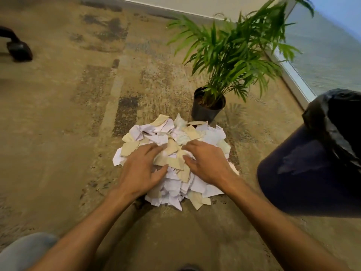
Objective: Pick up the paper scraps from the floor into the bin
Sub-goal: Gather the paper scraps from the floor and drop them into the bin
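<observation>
Both hands, left hand (141,169) and right hand (205,163), lie spread on the paper scraps (175,149). The bin (304,169) stands at three o'clock, the potted plant (209,108) at one; bare carpet (58,124) at nine.

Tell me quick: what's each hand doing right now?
Left hand: open, fingers spread, resting on the paper scraps.
Right hand: open, fingers resting on the same pile, nothing lifted.

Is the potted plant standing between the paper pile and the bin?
No: the potted plant stands behind the paper pile, while the bin is at the right.
</observation>
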Tool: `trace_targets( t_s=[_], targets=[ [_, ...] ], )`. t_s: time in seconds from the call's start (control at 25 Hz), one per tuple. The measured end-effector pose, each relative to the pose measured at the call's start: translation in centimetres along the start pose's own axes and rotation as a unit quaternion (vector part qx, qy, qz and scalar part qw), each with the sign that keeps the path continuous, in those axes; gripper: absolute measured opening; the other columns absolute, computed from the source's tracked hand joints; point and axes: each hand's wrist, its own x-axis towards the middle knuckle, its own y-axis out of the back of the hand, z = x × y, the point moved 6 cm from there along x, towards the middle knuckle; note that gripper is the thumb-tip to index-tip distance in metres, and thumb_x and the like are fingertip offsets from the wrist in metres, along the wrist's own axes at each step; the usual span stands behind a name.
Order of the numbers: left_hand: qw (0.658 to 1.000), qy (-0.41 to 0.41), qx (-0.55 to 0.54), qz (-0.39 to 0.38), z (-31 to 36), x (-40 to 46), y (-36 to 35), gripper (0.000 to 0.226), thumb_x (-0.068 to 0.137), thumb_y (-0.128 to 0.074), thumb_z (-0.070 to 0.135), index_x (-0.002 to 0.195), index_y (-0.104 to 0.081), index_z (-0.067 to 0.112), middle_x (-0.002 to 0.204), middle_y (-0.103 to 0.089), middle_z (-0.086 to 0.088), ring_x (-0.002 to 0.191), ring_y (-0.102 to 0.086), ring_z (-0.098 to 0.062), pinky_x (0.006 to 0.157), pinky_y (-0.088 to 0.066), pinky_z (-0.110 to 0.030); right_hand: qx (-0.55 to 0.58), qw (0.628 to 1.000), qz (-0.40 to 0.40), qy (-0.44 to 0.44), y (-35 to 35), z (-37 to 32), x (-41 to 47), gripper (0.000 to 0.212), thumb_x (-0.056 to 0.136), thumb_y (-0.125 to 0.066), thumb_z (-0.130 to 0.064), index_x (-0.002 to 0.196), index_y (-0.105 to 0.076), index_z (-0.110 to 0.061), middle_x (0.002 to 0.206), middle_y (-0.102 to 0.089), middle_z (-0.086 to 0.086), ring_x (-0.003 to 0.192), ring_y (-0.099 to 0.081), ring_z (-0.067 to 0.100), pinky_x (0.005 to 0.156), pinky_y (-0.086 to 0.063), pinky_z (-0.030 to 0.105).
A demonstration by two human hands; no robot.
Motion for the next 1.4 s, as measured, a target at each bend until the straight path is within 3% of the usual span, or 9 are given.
trace_targets(
  t_s=[0.16,0.36,0.6,0.76,0.96,1.08,1.2,1.4],
  targets=[
    [0.985,-0.078,0.133,-0.071,1.6,0.8,-2.4,0.071,0.077,-0.043,0.063,0.136,-0.05,0.026,0.148,-0.041,-0.004,0.139,-0.031,-0.028,0.11,-0.021,-0.048,-0.06,0.996,-0.052,-0.028,-2.3,0.3,1.3,0.055,0.093,-0.049,-0.046,0.142,-0.044,-0.02,0.14,-0.048,0.002,0.122,-0.05,0.025,0.087,-0.048,0.038],
    [0.974,-0.071,0.179,-0.121,1.5,0.2,-3.5,0.087,0.073,-0.044,0.075,0.143,-0.04,0.023,0.154,-0.028,-0.004,0.146,-0.012,-0.025,0.113,0.003,-0.05,-0.023,0.994,-0.082,-0.067,-4.3,2.0,1.5,0.057,0.094,-0.053,-0.049,0.144,-0.041,-0.026,0.132,-0.054,0.0,0.116,-0.055,0.022,0.083,-0.047,0.035],
    [0.975,-0.085,0.175,-0.105,0.9,0.1,-3.9,0.076,0.079,-0.058,0.063,0.14,-0.045,0.02,0.153,-0.032,-0.007,0.146,-0.013,-0.027,0.114,-0.002,-0.054,0.026,0.995,-0.023,-0.09,-5.6,2.2,2.6,0.042,0.093,-0.057,-0.044,0.129,-0.058,-0.023,0.116,-0.059,0.0,0.109,-0.053,0.021,0.082,-0.045,0.037],
    [0.966,-0.09,0.213,-0.111,1.2,0.1,-4.1,0.08,0.077,-0.06,0.064,0.142,-0.04,0.021,0.157,-0.023,-0.005,0.148,-0.003,-0.025,0.115,0.001,-0.054,0.144,0.978,-0.028,-0.148,-5.9,2.8,3.1,0.027,0.088,-0.066,-0.038,0.111,-0.063,-0.025,0.106,-0.058,-0.005,0.104,-0.053,0.017,0.087,-0.044,0.039],
    [0.976,-0.096,0.192,-0.047,1.4,0.1,-2.7,0.057,0.084,-0.048,0.056,0.121,-0.063,0.015,0.137,-0.051,-0.009,0.137,-0.035,-0.027,0.111,-0.011,-0.047,0.252,0.95,-0.014,-0.187,-4.6,3.3,2.9,0.014,0.085,-0.069,-0.028,0.096,-0.063,-0.023,0.092,-0.063,-0.008,0.09,-0.059,0.014,0.082,-0.051,0.041],
    [0.983,-0.096,0.156,-0.013,1.7,0.2,-2.1,0.043,0.092,-0.042,0.046,0.114,-0.066,0.017,0.128,-0.056,-0.007,0.13,-0.042,-0.025,0.107,-0.023,-0.043,0.24,0.949,0.012,-0.206,-3.1,4.4,2.6,0.017,0.086,-0.069,-0.029,0.101,-0.066,-0.022,0.097,-0.068,-0.002,0.093,-0.062,0.015,0.08,-0.053,0.039],
    [0.987,-0.093,0.129,0.028,1.7,0.1,-1.3,0.034,0.094,-0.043,0.034,0.105,-0.069,0.015,0.116,-0.059,-0.006,0.118,-0.048,-0.025,0.094,-0.036,-0.039,0.202,0.959,0.038,-0.194,-1.8,4.2,2.4,0.022,0.086,-0.068,-0.031,0.107,-0.068,-0.022,0.101,-0.07,-0.003,0.097,-0.063,0.015,0.079,-0.054,0.037],
    [0.993,-0.044,0.079,0.08,0.8,0.7,0.0,0.041,0.089,-0.044,0.04,0.11,-0.067,0.013,0.11,-0.06,-0.005,0.106,-0.052,-0.022,0.086,-0.043,-0.038,0.222,0.958,-0.017,-0.18,-2.4,3.3,2.6,0.035,0.081,-0.076,-0.027,0.114,-0.069,-0.019,0.112,-0.069,0.001,0.105,-0.063,0.012,0.088,-0.053,0.035]
  ],
)
